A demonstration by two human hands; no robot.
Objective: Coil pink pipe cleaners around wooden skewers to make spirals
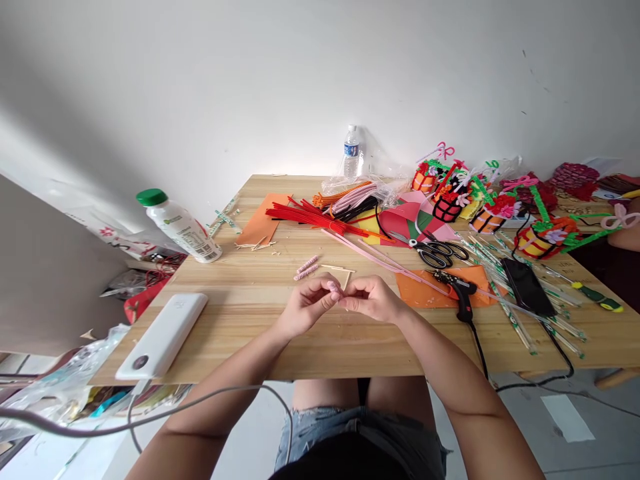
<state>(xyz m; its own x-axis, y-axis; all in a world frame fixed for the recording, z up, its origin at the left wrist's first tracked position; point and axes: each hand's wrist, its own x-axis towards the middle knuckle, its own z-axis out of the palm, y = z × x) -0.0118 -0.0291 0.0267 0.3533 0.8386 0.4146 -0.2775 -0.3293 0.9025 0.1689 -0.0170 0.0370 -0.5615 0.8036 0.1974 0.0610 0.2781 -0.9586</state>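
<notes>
Table: we see a wooden tabletop [250,333] pushed up to a pale wall, most of its load on the far side and to the right.

Baskets: at the far right stand several small bright baskets [537,241] trimmed with fuzzy flowers and tall handles; these look complete to us.

Stems: a bundle of red fuzzy stems [310,218] fans out beyond the hands; long pink stems [380,260] run slantwise towards the glue gun, straight and unwound, so we count them as unused stock.

Glue gun: it [463,293] lies on orange sheet to the right, no hand on it; black-handled scissors [433,255] rest just behind, also untouched.

Hands: the left hand [311,307] and right hand [373,299] meet over the near middle of the table, fingers curled and tips almost together; the left pinches a small pink piece [334,287], while the right thumb and forefinger close at its end — whether they grip it too, we cannot tell.

Coils: two pink coils [307,272] lie side by side just beyond the left hand; we judge these two done and the held piece in progress.

Sticks: thin bare sticks [337,268] lie just beyond the fingertips, nothing wound on them; how much is left overall, we cannot tell.
</notes>
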